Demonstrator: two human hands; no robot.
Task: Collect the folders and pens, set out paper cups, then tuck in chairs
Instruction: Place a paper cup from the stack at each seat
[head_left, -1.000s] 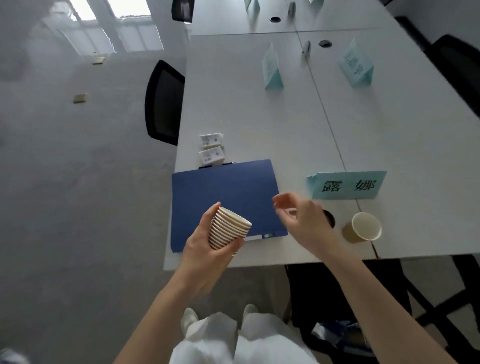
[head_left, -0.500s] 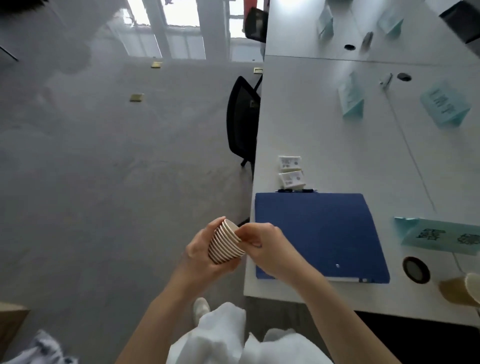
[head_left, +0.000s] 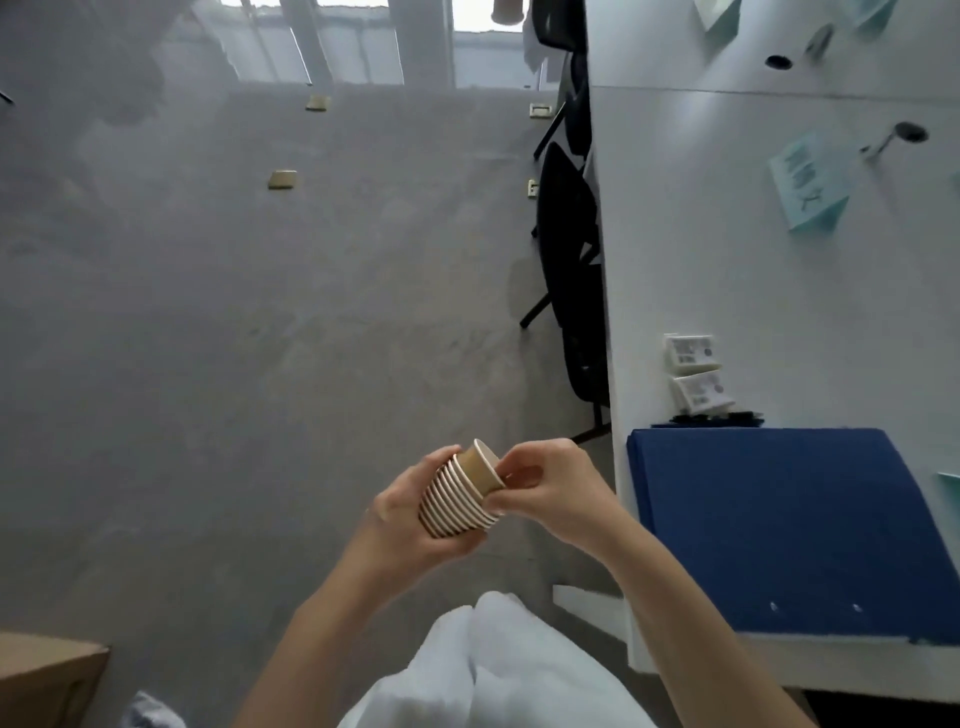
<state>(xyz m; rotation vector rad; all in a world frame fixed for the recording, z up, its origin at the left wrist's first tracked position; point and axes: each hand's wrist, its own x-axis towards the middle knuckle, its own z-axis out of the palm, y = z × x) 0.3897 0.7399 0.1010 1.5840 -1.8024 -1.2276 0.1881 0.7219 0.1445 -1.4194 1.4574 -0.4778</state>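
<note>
My left hand (head_left: 402, 512) grips a stack of brown paper cups (head_left: 452, 501) over the floor, left of the white table (head_left: 691, 249). My right hand (head_left: 548, 486) pinches the rim of the top paper cup (head_left: 480, 465), which sticks partly out of the stack. A blue folder (head_left: 779, 525) lies flat at the table's near corner. A black pen (head_left: 717, 417) lies just beyond the folder's far edge. A black chair (head_left: 569, 249) stands against the table's left side.
Two small white boxes (head_left: 693, 371) sit behind the pen. A teal name card (head_left: 808, 182) stands farther back on the table. A cardboard box (head_left: 47, 675) is at the bottom left on the grey floor. Another chair (head_left: 553, 21) stands far back.
The view has swung left, away from the table. My right hand came over to the stack and now has the top cup partly drawn out. The single cup on the table has left the view.
</note>
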